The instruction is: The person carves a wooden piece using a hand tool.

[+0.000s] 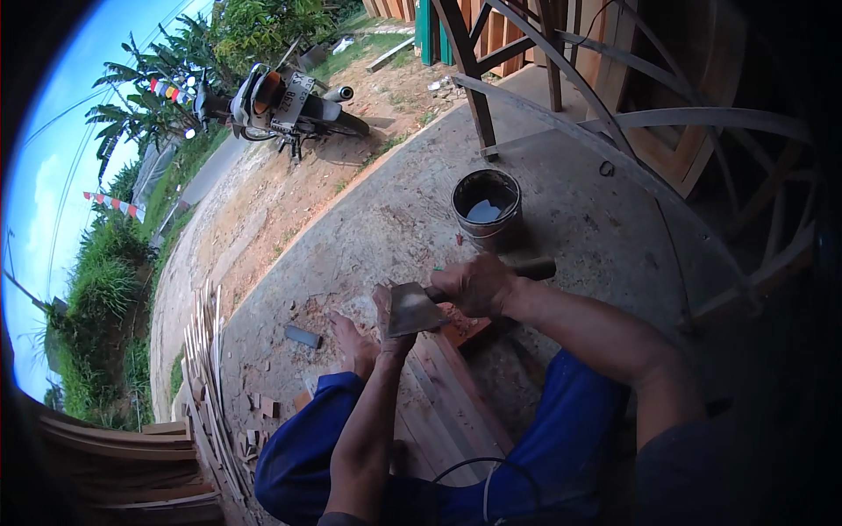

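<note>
My right hand (476,286) is closed round the thick dark handle of a broad-bladed hand tool. Its flat grey metal blade (414,309) widens toward the left, and the handle's butt end sticks out past my fist on the right. Behind and under the blade is my left hand (382,302), against the metal; most of its fingers are hidden there. A reddish-orange block (467,325) lies just below my right hand. Long planed boards (443,386) stretch between my legs. On the floor near my bare foot (353,347) lies a grey rectangular block (303,337).
A dark bucket (488,209) with liquid in it stands on the concrete floor ahead. Wooden frames (702,149) lean at the right. Thin wood strips (210,368) and small offcuts (266,406) lie at the left. A motorcycle (285,105) is parked on the dirt beyond.
</note>
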The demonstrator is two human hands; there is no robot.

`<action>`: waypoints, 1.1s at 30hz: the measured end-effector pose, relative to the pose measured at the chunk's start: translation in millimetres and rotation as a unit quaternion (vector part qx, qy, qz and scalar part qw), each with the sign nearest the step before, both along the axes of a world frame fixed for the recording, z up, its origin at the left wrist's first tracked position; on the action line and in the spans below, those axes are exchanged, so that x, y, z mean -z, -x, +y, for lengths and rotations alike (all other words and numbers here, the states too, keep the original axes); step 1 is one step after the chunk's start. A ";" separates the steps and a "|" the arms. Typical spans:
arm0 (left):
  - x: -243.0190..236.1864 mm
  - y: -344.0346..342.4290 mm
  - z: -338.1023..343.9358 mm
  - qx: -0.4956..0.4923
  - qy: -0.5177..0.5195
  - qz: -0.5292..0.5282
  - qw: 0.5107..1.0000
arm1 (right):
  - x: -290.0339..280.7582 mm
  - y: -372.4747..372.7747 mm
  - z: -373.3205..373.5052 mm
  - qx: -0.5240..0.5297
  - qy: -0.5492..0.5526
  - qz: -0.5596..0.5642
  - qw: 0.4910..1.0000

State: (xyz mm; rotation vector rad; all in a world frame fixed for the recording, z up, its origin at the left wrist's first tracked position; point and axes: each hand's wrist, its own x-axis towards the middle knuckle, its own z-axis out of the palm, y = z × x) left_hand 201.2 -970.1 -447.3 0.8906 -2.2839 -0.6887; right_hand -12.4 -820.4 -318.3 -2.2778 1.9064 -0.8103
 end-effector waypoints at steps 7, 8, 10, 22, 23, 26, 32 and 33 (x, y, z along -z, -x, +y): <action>12.9 -19.9 3.3 -0.014 -0.038 -0.099 0.994 | 14.9 -25.5 -18.4 -0.016 0.032 0.138 0.990; 15.2 -23.4 6.6 -0.018 -0.035 -0.107 0.993 | 11.7 -25.7 -20.9 -0.049 0.017 0.150 0.987; 18.8 -22.9 10.3 -0.020 -0.027 -0.115 0.993 | -0.7 -25.4 -14.5 -0.086 -0.048 0.176 0.979; 45.3 -37.7 -18.5 -0.013 0.012 -0.099 0.995 | -38.2 -15.4 -23.3 -0.094 -0.190 -0.056 0.976; 45.8 -36.0 -21.3 -0.050 -0.043 -0.104 0.992 | -52.6 -14.0 -23.3 -0.069 -0.165 -0.036 0.983; 23.4 -18.1 -6.8 -0.010 0.172 -0.055 0.983 | -58.2 -14.3 -27.1 -0.024 -0.092 -0.011 0.995; -41.8 -27.4 7.2 -0.057 -0.089 -0.121 0.987 | -58.2 -15.2 -35.6 0.018 -0.218 0.037 0.975; -35.7 -39.2 -7.3 -0.061 -0.036 -0.155 0.985 | -60.0 -9.5 -39.0 0.009 -0.191 0.072 0.979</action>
